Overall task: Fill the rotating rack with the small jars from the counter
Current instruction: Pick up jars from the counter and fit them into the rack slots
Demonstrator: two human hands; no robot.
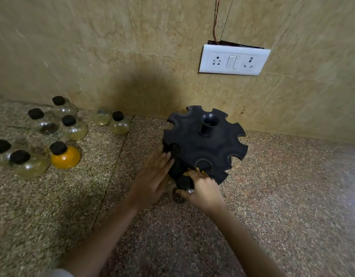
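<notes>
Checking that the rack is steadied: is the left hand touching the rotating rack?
Touching. The head view shows the left hand open, its fingertips pressed against the black rotating rack's near-left edge.

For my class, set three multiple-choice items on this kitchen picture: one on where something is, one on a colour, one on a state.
1. Where do the loose jars stand relative to the rack?
A. To its left on the counter
B. To its right
C. On top of it

2. What colour fills the brightest jar?
A. Green
B. Orange
C. Blue

3. What is the right hand doing?
A. Resting flat on the counter
B. Holding a jar at the rack's near edge
C. Pressing the wall switch

Answers: 1 A, the jars cluster on the counter left of the rack. 2 B, its contents are orange under a black cap. 3 B, its fingers wrap a black-capped jar beside the rack.
</notes>
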